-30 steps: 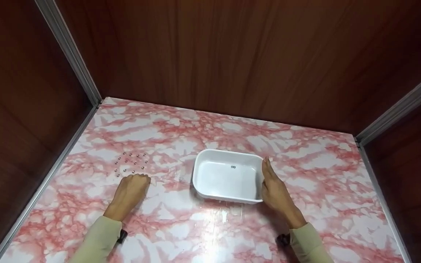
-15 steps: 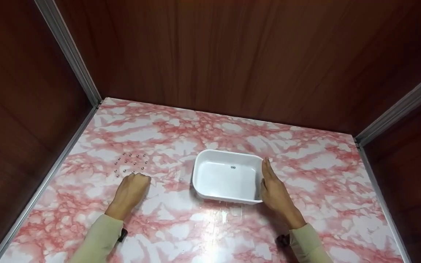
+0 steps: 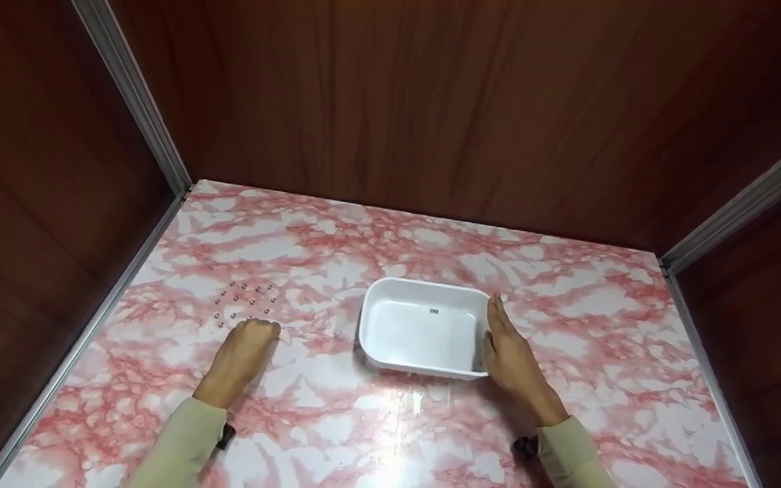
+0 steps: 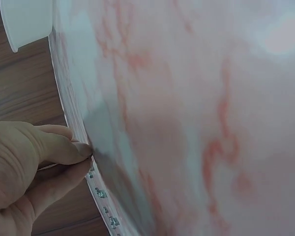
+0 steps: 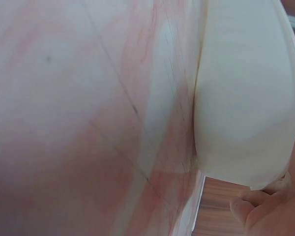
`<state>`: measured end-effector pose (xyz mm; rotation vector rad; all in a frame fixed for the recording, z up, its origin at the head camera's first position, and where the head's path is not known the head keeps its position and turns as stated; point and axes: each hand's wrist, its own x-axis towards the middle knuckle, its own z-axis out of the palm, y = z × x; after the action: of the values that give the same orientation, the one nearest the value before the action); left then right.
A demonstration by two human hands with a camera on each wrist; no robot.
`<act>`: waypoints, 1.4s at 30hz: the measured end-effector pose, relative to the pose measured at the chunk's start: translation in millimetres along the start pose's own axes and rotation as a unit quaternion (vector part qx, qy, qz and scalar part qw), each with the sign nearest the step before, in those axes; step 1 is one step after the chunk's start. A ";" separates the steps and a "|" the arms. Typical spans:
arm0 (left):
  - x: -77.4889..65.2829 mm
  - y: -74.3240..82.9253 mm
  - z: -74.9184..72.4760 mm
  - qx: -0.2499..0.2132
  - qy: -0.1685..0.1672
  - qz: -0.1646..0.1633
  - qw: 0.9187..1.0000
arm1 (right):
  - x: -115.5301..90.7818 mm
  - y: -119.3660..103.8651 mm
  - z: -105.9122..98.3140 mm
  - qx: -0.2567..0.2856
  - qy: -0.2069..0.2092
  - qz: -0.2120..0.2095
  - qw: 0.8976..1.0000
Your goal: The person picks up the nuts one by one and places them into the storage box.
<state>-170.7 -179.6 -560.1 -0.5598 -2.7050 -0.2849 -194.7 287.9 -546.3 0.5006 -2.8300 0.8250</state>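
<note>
Several small shiny metal pieces, which look like nuts (image 3: 253, 302), lie scattered at the left of the table. At their near edge is my left hand (image 3: 238, 352), knuckles up and fingers curled. In the left wrist view its thumb (image 4: 71, 150) and a finger meet at the tabletop beside several nuts (image 4: 100, 192); whatever may be between the tips is hidden. A white rectangular tub (image 3: 424, 335) stands upright mid-table with a small dark mark on its floor. My right hand (image 3: 516, 359) holds its right side, thumb by the rim and fingers along the outside.
The red-and-white marbled table (image 3: 336, 420) carries a bright glare in front of the tub. Dark wood-look panels (image 3: 431, 122) enclose the back and both sides, with metal strips (image 3: 136, 102) at the corners.
My left hand has edged slightly forward toward the nearest nuts. The right hand and the tub stay in place. No nut has visibly moved on the table.
</note>
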 end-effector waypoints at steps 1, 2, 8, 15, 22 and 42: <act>-0.4 0.2 -0.2 0.001 -0.004 0.000 1.000 | -0.3 0.1 0.3 0.001 -0.001 0.001 1.000; -0.7 0.6 -0.5 0.005 -0.006 0.002 1.000 | -0.5 0.1 0.6 0.002 -0.002 0.002 1.000; -1.7 4.9 -1.4 0.074 -0.006 0.016 0.997 | -0.5 0.7 1.3 0.001 0.001 0.001 1.000; -2.8 7.8 1.9 0.153 0.016 0.037 0.987 | 0.3 0.2 1.2 0.002 -0.002 0.004 1.000; -5.5 8.3 2.5 0.114 0.016 0.024 0.993 | 0.0 0.4 1.7 0.001 -0.003 0.002 1.000; 1.7 8.3 -3.9 -0.172 -0.036 -0.155 0.972 | 0.1 0.2 1.4 0.001 -0.010 0.012 1.000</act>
<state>-167.5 -172.6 -554.8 -0.2363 -2.8249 -0.8425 -195.0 287.3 -547.5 0.4798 -2.8592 0.8317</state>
